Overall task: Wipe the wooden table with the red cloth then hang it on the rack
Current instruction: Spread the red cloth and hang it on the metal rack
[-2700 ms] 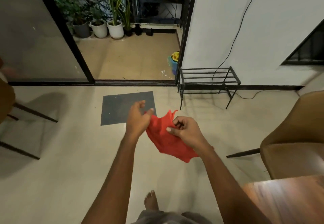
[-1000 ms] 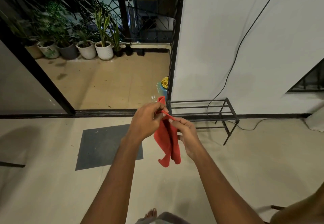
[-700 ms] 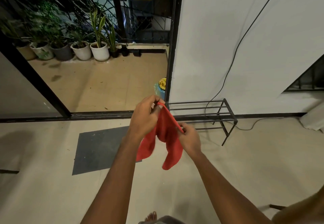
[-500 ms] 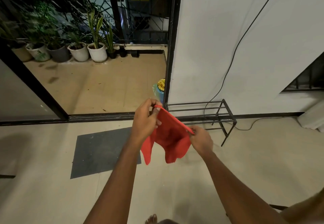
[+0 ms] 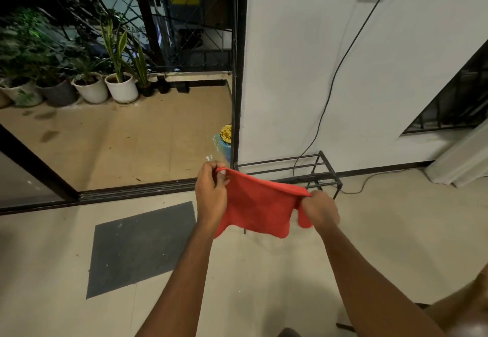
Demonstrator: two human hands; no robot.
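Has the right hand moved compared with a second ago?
Yes. The right hand has pulled rightward, away from the left hand, stretching the red cloth open in front of the black rack.

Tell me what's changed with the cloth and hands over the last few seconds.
The red cloth was bunched between the hands; now the left hand and right hand have drawn apart, stretching its top edge out flat. The person has stepped closer to the black rack. Both hands still grip the cloth; the rack is still bare.
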